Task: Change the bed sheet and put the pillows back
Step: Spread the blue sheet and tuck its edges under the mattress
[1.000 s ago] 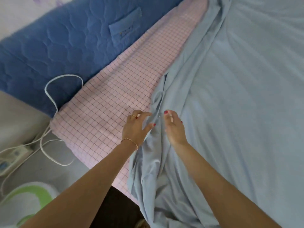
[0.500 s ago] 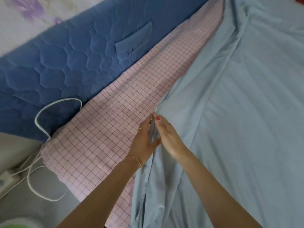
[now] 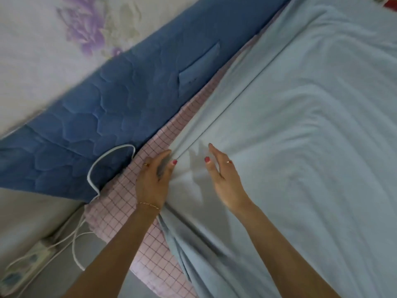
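A light blue bed sheet (image 3: 300, 125) covers most of the bed, its left edge running diagonally over a pink checked mattress cover (image 3: 120, 203). My left hand (image 3: 153, 179) lies at that edge with the thumb on top of the blue fabric and the fingers beneath it, holding the hem. My right hand (image 3: 223, 175) is just to the right, fingers straight, flat over the blue sheet. No pillows are in view.
A dark blue quilted headboard pad (image 3: 103, 117) runs along the bed's left side below a floral wall (image 3: 53, 39). A white cable (image 3: 92, 175) loops over the pad and drops to a power strip (image 3: 23, 267) on the grey floor.
The blue sheet's edge has been drawn left, covering much more of the pink checked cover. My hands have separated; the right one let go of the fabric and now lies flat.
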